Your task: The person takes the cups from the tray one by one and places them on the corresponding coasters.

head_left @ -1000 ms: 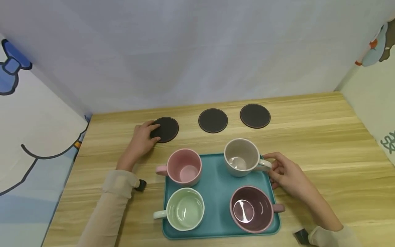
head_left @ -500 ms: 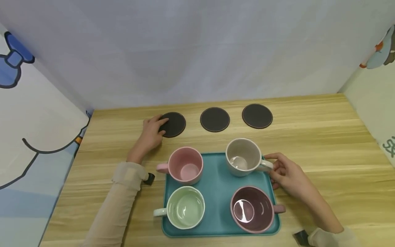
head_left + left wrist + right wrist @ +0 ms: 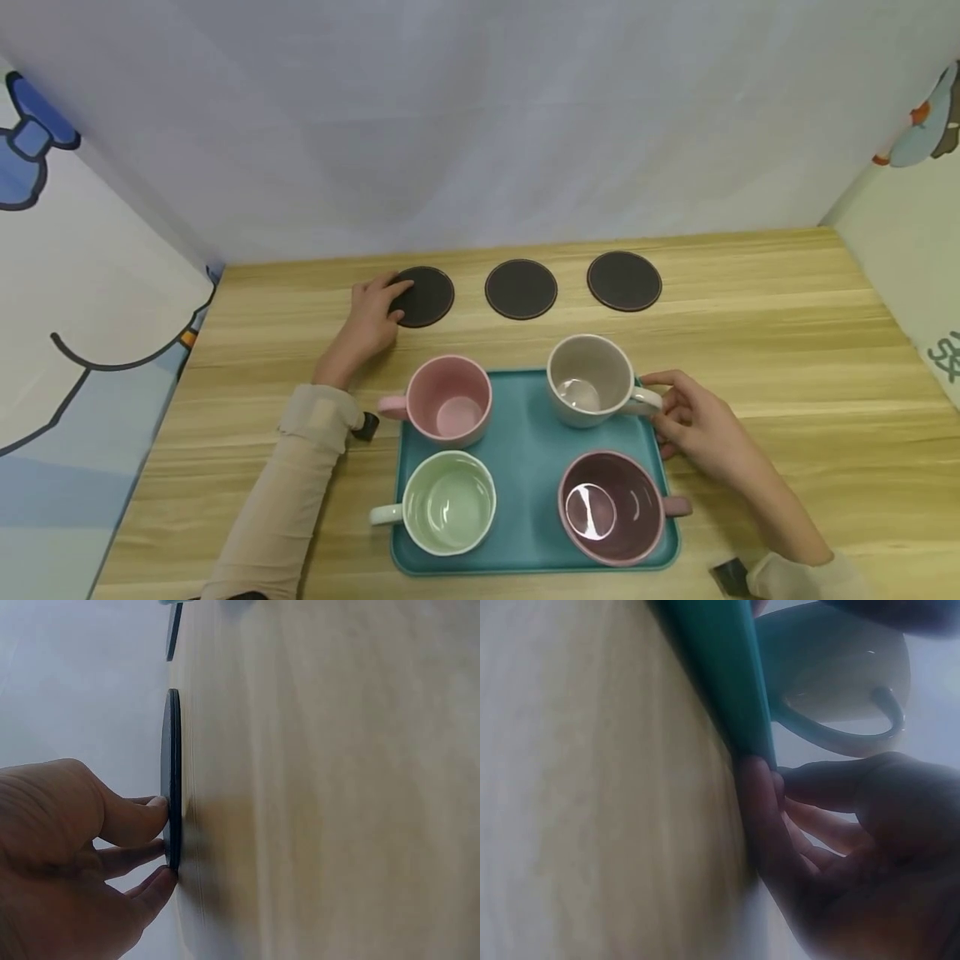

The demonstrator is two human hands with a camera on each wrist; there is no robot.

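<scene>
My left hand (image 3: 367, 327) holds the left-hand black round coaster (image 3: 431, 297) at its left side, the coaster flat on the table. In the left wrist view, the thumb and fingertips meet the coaster's (image 3: 172, 750) face and edge. At the right, my right hand (image 3: 699, 429) grips the upper right edge of a teal tray (image 3: 528, 475), close to the handle of a grey-beige mug (image 3: 588, 379). The tray also bears a pink mug (image 3: 452, 404), a pale green mug (image 3: 452, 504) and a dark mauve mug (image 3: 611, 508).
Two more black coasters, a middle one (image 3: 521, 289) and a right one (image 3: 624, 281), lie along the back of the wooden table (image 3: 795, 333). A pale cloth wall (image 3: 480, 125) rises behind them. Printed panels (image 3: 97, 292) stand at the sides.
My left hand has slid the left coaster to the right and a little away from me, into line with the other two. My right hand and the tray have stayed in place.
</scene>
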